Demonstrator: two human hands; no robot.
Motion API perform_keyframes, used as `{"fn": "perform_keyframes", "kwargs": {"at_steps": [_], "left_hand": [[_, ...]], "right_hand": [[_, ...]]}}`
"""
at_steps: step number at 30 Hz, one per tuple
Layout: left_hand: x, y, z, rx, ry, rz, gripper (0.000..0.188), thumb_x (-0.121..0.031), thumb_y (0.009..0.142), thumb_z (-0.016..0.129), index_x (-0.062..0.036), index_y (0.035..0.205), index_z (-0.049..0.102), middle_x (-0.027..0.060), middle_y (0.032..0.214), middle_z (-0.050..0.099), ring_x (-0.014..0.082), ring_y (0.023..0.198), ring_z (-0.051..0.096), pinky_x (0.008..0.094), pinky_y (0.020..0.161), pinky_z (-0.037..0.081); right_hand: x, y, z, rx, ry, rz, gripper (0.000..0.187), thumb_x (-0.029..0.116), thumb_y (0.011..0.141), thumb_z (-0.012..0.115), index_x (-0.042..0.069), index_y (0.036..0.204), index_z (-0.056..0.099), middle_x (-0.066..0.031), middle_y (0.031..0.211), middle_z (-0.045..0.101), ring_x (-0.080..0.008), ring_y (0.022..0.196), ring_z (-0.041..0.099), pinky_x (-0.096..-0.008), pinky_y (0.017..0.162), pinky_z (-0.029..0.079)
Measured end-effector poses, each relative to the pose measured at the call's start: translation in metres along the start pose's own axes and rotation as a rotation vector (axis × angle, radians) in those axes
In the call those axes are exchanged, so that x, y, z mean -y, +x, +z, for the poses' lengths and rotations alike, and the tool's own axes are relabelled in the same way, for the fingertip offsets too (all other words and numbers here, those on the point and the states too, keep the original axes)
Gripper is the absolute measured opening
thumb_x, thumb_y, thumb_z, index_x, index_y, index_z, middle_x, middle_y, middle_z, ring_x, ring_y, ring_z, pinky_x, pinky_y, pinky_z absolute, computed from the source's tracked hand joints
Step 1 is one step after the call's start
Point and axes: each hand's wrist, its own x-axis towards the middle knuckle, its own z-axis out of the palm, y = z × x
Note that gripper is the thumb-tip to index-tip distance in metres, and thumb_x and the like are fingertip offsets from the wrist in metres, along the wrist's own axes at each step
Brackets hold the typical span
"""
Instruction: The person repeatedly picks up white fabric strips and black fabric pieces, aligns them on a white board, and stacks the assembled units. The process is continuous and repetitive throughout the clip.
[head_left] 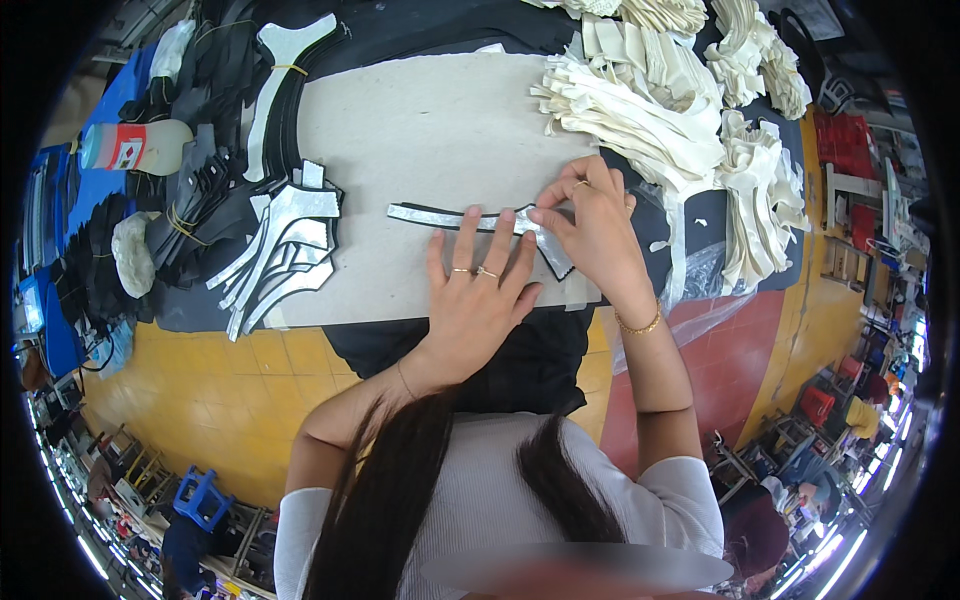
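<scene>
A narrow curved strip [408, 212] with a silvery face and black edging lies on the grey board [390, 120]. It widens into a pointed end at the right. My left hand [475, 300] lies flat with its fingers apart, the fingertips pressing on the strip's middle. Close beside it, my right hand [597, 225] has its fingers bent and its thumb on the strip's wider part, closed on its upper edge. The right fingers partly hide that edge. To the left, a fanned pile of similar silvery, black-edged pieces [300, 232] rests on the board's edge.
A banded stack of silver-topped pieces [272, 95] stands at the far left, beside bundled black pieces [190, 215] and a bottle [140, 147] with a red label. Cream fabric strips [640, 110] are heaped at the right, near clear plastic [700, 275].
</scene>
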Motion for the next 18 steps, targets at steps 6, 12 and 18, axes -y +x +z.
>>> {"fn": "perform_keyframes", "kwargs": {"at_steps": [6,12,18], "left_hand": [[0.003,0.004,0.004,-0.022,-0.001,0.006,0.058,-0.038,0.083,0.075,-0.014,0.134,0.059,0.0108,0.152,0.042,0.0393,0.141,0.033,0.0641,0.106,0.028],[0.003,0.005,0.003,-0.018,-0.009,0.002,0.057,-0.037,0.083,0.075,-0.014,0.133,0.06,0.0112,0.151,0.042,0.0394,0.14,0.034,0.064,0.106,0.029],[0.003,0.006,0.002,-0.017,0.0,0.013,0.056,-0.037,0.083,0.074,-0.0138,0.132,0.06,0.0118,0.15,0.043,0.0394,0.14,0.034,0.0632,0.106,0.029]], "right_hand": [[-0.001,0.001,0.007,-0.058,-0.014,-0.046,0.01,0.015,0.082,0.077,0.007,0.087,0.072,-0.0046,0.105,0.054,-0.0255,0.102,0.051,-0.0402,0.09,0.037],[-0.007,-0.007,0.005,-0.163,0.108,-0.091,0.013,0.009,0.079,0.079,0.003,0.089,0.072,-0.0075,0.106,0.053,-0.0265,0.101,0.054,-0.0369,0.091,0.043],[-0.011,-0.004,0.004,-0.123,0.058,-0.116,0.015,0.009,0.077,0.08,0.003,0.089,0.073,-0.0071,0.106,0.053,-0.0264,0.102,0.054,-0.0367,0.091,0.043]]}}
